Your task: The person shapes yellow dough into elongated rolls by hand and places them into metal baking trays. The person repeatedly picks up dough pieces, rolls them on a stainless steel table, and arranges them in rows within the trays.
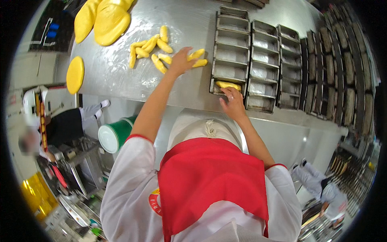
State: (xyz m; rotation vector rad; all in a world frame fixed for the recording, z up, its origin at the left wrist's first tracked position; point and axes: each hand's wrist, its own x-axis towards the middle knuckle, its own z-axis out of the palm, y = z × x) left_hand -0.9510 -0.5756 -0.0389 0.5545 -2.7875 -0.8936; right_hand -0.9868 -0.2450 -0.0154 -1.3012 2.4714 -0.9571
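Note:
My left hand (182,61) reaches over the steel table, its fingers at two yellow dough rolls (196,54); whether it grips either is unclear. More short dough rolls (150,44) lie in a loose heap to its left. My right hand (233,101) is at the near end of a strapped row of metal loaf pans (231,54). Under its fingertips a yellow dough roll (228,85) lies in the nearest pan; I cannot tell if the fingers hold it. The other pans of that row hold no dough.
Large yellow dough masses (112,24) and a flat dough piece (75,75) lie on the table's left. More pan rows (263,66) stand to the right, beside stacked pans (335,66). A green bucket (116,134) stands below the left edge. Two people work farther off, left and right.

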